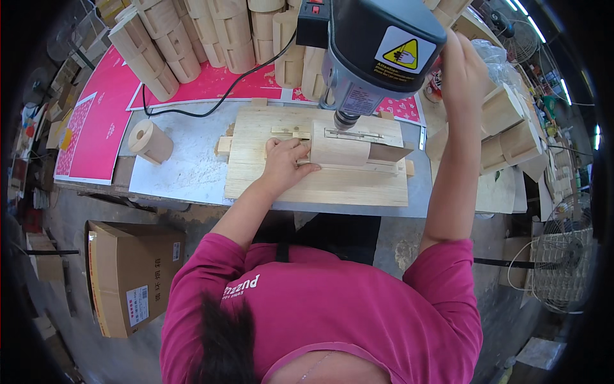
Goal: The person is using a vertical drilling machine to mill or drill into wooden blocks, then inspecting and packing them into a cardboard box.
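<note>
A pale wooden cylinder (336, 151) lies on its side on a flat wooden board (256, 186), under the chuck (346, 119) of a dark drill press (390, 16). Along its top runs a slotted strip (355, 135), and a flat plate (389, 152) sticks out at its right end. My left hand (283, 165) grips the cylinder's left end, thumb toward me. Raised at the right side of the machine's head, my right hand (465, 67) is closed and slightly blurred; what it grips is hidden. Whether the bit touches the wood cannot be made out.
One short wooden cylinder (151, 142) stands on the table's left part. Stacked cylinders (224, 32) line the back on pink sheets (105, 128); more (505, 131) lie at right. A black cable (220, 102) crosses behind the board. A cardboard box (131, 275) sits lower left, a fan (563, 253) right.
</note>
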Tool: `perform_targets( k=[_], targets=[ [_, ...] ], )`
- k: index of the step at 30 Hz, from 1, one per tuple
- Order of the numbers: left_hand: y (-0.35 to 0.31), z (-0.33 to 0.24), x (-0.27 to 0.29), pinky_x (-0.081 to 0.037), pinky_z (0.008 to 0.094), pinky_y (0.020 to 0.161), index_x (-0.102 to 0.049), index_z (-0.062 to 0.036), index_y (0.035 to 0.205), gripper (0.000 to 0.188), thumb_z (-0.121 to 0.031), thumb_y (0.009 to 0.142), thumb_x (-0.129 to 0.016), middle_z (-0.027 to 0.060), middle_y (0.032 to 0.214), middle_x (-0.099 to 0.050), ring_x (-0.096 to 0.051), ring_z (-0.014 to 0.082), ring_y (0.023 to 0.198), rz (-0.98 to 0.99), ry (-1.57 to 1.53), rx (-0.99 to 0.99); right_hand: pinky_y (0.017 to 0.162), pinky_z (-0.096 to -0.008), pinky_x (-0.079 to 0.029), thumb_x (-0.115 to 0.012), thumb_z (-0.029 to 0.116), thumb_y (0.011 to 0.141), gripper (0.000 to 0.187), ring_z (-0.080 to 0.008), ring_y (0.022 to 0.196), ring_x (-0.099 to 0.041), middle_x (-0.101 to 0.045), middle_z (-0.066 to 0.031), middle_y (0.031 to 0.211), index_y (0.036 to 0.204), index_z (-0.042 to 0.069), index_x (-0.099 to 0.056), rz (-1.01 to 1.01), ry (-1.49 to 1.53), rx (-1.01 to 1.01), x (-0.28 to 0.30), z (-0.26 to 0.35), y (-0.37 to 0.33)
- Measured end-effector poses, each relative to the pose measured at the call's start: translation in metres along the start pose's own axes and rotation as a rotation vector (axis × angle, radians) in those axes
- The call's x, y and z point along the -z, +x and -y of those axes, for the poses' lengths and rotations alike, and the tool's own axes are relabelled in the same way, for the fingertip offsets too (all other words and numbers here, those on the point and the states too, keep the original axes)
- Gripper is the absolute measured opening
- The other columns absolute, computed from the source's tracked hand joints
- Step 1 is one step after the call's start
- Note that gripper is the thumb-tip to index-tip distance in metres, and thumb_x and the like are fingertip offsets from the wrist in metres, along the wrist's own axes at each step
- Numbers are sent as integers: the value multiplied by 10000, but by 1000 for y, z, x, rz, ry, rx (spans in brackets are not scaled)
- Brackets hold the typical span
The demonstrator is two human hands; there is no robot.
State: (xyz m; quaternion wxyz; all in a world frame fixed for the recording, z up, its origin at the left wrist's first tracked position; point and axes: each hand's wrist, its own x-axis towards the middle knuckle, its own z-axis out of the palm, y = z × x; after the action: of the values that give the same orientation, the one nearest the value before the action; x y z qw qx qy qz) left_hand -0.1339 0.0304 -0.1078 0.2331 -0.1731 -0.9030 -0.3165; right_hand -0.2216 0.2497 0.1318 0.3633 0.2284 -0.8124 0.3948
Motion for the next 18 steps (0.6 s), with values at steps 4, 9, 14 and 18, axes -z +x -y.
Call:
perform_targets(
  k=[4, 9, 14, 18],
  targets=[
    [4, -14, -1, -259, 372, 800, -655, -139, 970, 443, -353, 599, -769, -14, 770, -545, -511, 171, 812, 61, -72, 146, 556, -233, -358, -436, 316, 918, 378, -82, 596, -453, -539, -20, 649, 871, -15, -612, -35, -39, 28, -19, -46, 28],
    [6, -24, -5, -228, 401, 891, -665, -155, 976, 491, -325, 539, -813, 7, 916, -538, -478, 189, 936, 75, -107, 345, 710, -310, -429, -437, 320, 920, 356, -167, 743, -540, -595, -81, 783, 927, -5, -582, 131, 338, -214, -1, -47, -15],
    [-3, -24, 6, -286, 405, 921, -686, -118, 875, 458, -245, 466, -847, 53, 1103, -485, -433, 238, 1037, -64, -278, 329, 819, -304, -435, -664, 172, 767, 314, -227, 874, -575, -625, -131, 950, 1020, -3, -597, 777, -36, -83, 0, -89, -115],
    [-27, -22, 62, -312, 407, 948, -682, -91, 833, 407, -207, 476, -838, 85, 1234, -446, -406, 273, 1118, -143, -259, 230, 706, -311, -454, -703, 161, 732, 330, -196, 772, -576, -626, -99, 855, 986, -22, -598, 901, 89, -237, 1, -60, -151]
  ],
)
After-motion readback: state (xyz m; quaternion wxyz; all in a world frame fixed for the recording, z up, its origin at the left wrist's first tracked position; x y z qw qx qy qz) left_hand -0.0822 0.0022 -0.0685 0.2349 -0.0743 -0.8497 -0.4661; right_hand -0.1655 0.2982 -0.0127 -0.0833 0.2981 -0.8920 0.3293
